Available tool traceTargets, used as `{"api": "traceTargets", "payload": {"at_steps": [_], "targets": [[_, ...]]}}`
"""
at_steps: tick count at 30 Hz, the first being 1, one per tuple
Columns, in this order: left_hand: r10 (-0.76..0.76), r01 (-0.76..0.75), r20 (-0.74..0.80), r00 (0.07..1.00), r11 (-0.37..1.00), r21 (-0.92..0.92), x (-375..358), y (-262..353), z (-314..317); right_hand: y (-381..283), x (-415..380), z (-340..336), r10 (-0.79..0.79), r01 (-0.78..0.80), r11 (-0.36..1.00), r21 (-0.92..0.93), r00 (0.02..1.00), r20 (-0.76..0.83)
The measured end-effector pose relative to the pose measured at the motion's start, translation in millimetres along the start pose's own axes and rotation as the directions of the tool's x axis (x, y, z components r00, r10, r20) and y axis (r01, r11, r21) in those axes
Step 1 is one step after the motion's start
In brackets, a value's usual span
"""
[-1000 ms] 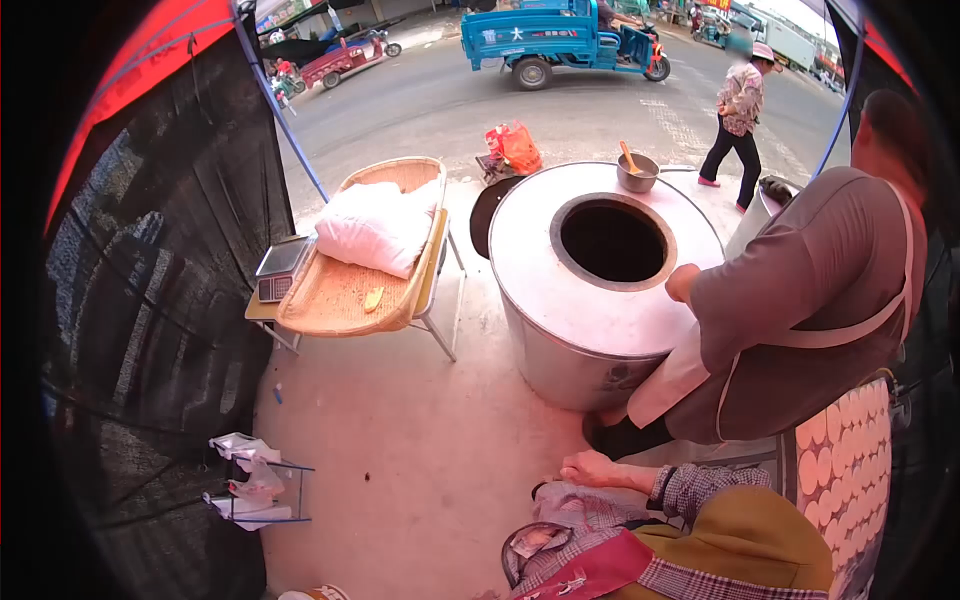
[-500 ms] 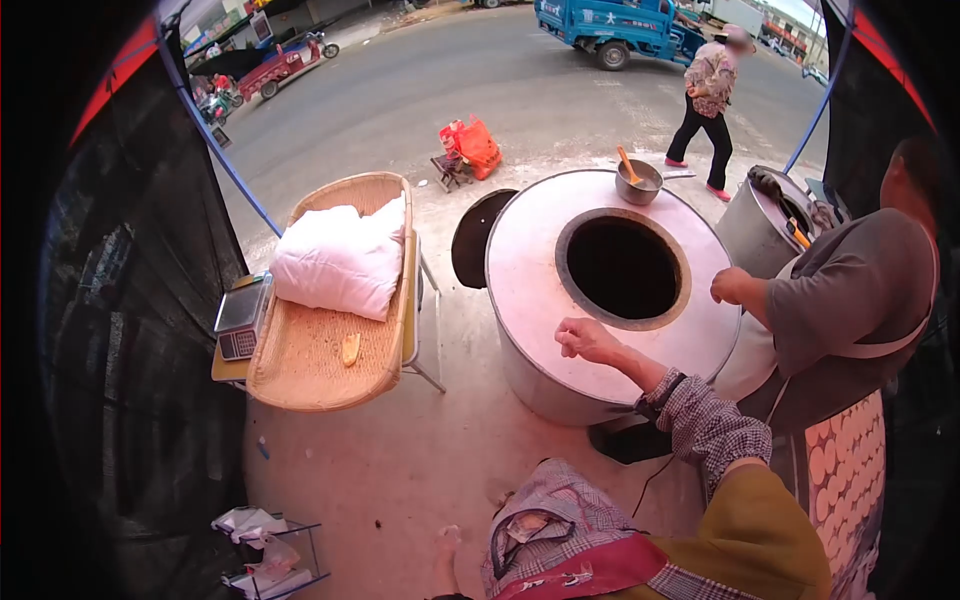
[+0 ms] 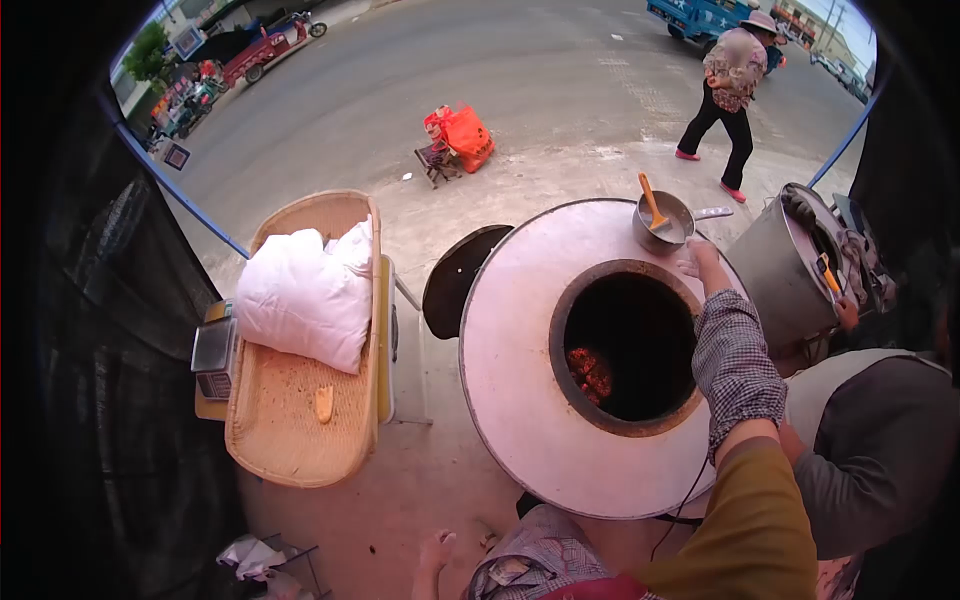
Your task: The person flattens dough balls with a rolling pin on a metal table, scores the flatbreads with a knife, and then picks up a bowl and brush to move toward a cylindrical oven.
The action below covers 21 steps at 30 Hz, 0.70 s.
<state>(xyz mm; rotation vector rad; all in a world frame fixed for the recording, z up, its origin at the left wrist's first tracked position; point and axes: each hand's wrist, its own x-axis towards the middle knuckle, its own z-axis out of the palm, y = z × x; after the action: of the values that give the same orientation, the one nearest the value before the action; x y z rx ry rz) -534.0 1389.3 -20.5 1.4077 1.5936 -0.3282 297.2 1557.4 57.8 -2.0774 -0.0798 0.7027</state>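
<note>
My right hand [image 3: 697,258] stretches across a round steel tandoor oven [image 3: 520,400], sleeve in grey check. Its fingers lie at the near rim of a small metal bowl [image 3: 668,228] holding an orange spoon [image 3: 651,200], at the far edge of the oven top. The hand holds nothing that I can see. Glowing coals [image 3: 590,372] show inside the oven's dark mouth [image 3: 640,345]. My left hand [image 3: 436,550] hangs low at the bottom edge beside my checked apron, fingers apart and empty.
A co-worker in a grey shirt and white apron [image 3: 880,450] stands at right, one hand on a second metal drum [image 3: 775,270]. Left stands a woven tray [image 3: 290,430] with a white sack [image 3: 300,295] and a scale [image 3: 212,355]. A dark lid [image 3: 455,280] leans behind the oven. A passer-by [image 3: 728,90] walks on the road.
I have stepped closer to the oven. My right hand has moved from the oven's near rim across the mouth to the bowl. The co-worker has shifted right, to the second drum.
</note>
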Motion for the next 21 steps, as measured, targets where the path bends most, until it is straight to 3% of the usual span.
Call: {"api": "traceTargets", "payload": {"at_steps": [2, 4, 5, 8, 11, 12, 14, 15, 18, 19, 21], "targets": [[-0.126, 0.127, 0.053, 0.991, 0.992, -0.004, -0.4, -78.2, 20.5, -8.2, 15.3, 14.4, 0.135, -0.169, 0.957, 0.235, 0.979, 0.155], [-0.212, 0.212, -0.084, 0.974, 0.977, -0.007, -18.7, -133.3, 30.0, 5.9, 61.5, 36.8, 0.132, -0.149, 0.928, 0.341, 0.989, 0.071], [-0.236, 0.239, -0.083, 0.968, 0.971, 0.028, -30.7, -136.9, 21.4, -13.6, 38.8, 42.0, 0.171, -0.177, 0.898, 0.403, 0.984, 0.053], [-0.377, 0.381, -0.126, 0.918, 0.925, 0.003, -50.2, -119.5, -11.2, -28.8, 29.3, 66.9, 0.200, -0.164, 0.897, 0.411, 0.979, -0.045], [-0.318, 0.301, -0.197, 0.928, 0.947, -0.110, -44.6, -87.7, -31.7, -27.3, -5.4, 100.8, -0.072, 0.090, 0.973, 0.214, 0.993, -0.090], [-0.310, 0.293, -0.241, 0.920, 0.950, -0.104, -40.7, -67.8, -39.3, -34.6, -26.7, 112.3, -0.081, 0.092, 0.975, 0.204, 0.995, -0.058], [-0.253, 0.206, -0.232, 0.939, 0.957, -0.206, -18.2, -67.0, -35.6, -43.8, -69.4, 134.6, -0.265, 0.241, 0.956, 0.165, 0.953, 0.144], [-0.291, 0.250, -0.213, 0.933, 0.948, -0.198, -13.6, -46.6, -44.4, -49.9, -93.5, 148.5, -0.267, 0.242, 0.958, 0.155, 0.949, 0.167], [-0.188, 0.130, -0.293, 0.937, 0.969, -0.208, -7.5, 2.8, -74.5, -65.2, -178.1, 201.1, -0.280, 0.237, 0.960, 0.151, 0.849, 0.448], [-0.184, 0.123, -0.297, 0.937, 0.970, -0.211, 1.4, 0.7, -79.2, -68.6, -210.1, 221.2, -0.269, 0.236, 0.963, 0.130, 0.827, 0.494], [-0.072, -0.032, -0.375, 0.924, 0.964, -0.263, 22.7, -9.0, -93.7, -73.3, -285.1, 256.6, -0.245, 0.194, 0.970, 0.149, 0.743, 0.623]]}}
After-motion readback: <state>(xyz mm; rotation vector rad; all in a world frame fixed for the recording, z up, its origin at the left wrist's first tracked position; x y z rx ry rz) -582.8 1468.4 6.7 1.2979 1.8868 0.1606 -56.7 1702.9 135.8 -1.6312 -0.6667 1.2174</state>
